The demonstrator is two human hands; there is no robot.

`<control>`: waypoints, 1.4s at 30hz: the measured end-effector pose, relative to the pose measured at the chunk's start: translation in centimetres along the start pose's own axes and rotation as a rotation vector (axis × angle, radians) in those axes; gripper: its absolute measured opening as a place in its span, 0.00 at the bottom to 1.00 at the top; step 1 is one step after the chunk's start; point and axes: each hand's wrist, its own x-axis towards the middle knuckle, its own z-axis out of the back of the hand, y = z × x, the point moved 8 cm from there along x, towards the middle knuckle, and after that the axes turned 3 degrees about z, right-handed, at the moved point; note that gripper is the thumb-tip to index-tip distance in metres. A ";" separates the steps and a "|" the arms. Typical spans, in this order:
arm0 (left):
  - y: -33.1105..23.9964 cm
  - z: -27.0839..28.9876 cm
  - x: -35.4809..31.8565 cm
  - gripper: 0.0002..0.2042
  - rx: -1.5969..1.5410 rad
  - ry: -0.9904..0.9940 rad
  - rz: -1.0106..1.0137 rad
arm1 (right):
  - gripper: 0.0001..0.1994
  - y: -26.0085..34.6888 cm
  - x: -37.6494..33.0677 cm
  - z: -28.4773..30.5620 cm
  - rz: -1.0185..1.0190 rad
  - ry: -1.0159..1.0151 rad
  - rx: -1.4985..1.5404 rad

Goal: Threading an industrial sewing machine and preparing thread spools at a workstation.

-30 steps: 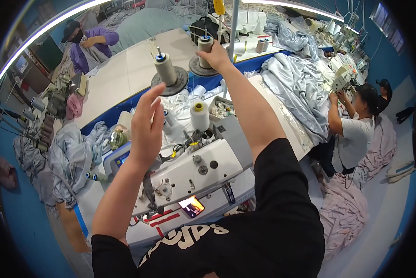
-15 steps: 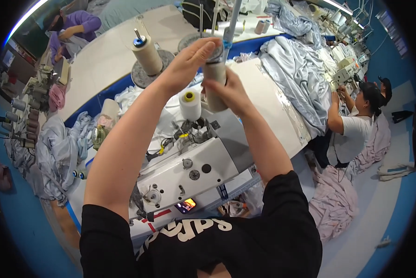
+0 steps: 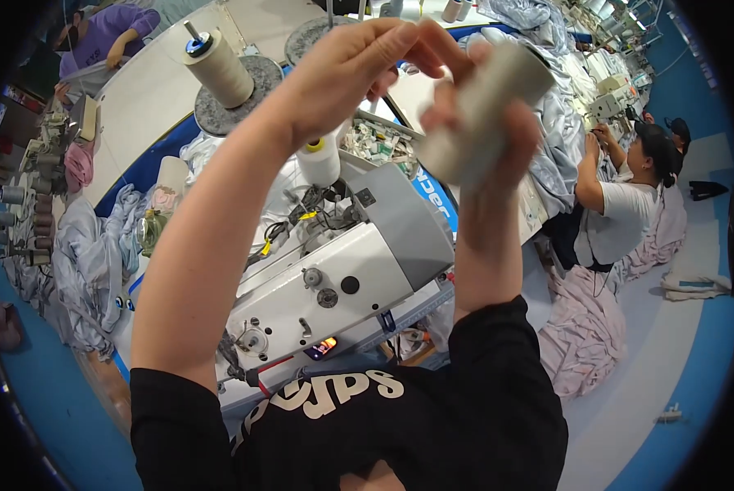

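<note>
A beige cone of thread [image 3: 498, 102] is held up and tilted in my right hand [image 3: 510, 147], whose fingers wrap round it; motion smears both. Close beside the cone's upper left is my left hand [image 3: 375, 61], fingers bent and drawn together; anything in them is too small to make out. Another beige thread cone [image 3: 222, 75] sits on a spindle over a round grey disc [image 3: 256, 90] at the far left. Below my left wrist stands a white thread cone [image 3: 319, 164] with a yellow core, behind the white sewing machine [image 3: 355, 274].
A tray of small bits [image 3: 379, 143] lies behind the machine. Pale blue cloth [image 3: 559, 123] is heaped at right, more cloth [image 3: 97, 254] at left. A lit phone [image 3: 324, 348] lies by the machine. One co-worker [image 3: 621, 196] sits right, another [image 3: 109, 49] far left.
My right hand has lifted the beige cone off the stand, rightward and toward me, and tilted it. My left hand has left the cone's top and bent its fingers. The view has shifted slightly.
</note>
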 end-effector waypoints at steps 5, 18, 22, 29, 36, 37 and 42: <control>0.5 3.3 0.2 0.23 0.147 -0.117 0.068 | 0.24 0.7 1.7 -1.8 0.550 0.131 -1.417; 3.1 11.8 -4.5 0.14 0.214 -0.305 0.090 | 0.15 -6.4 3.9 10.5 0.060 -0.219 -0.920; 0.8 10.6 -5.7 0.15 -0.115 -0.489 -0.077 | 0.18 -11.0 2.4 12.3 -0.082 -0.210 -0.769; -1.3 12.8 -10.9 0.12 -0.106 -0.760 -0.145 | 0.22 -17.0 -1.3 17.4 -0.211 -0.190 -1.033; -0.8 13.2 -10.9 0.11 -0.104 -0.749 -0.087 | 0.23 -26.4 1.7 16.7 -0.541 0.100 -0.991; -0.6 13.1 -10.8 0.11 -0.110 -0.717 -0.085 | 0.27 -27.8 1.7 16.9 -0.595 0.186 -1.152; -0.3 12.8 -10.5 0.11 -0.088 -0.727 -0.043 | 0.33 -31.3 0.1 16.7 -0.662 0.409 -1.261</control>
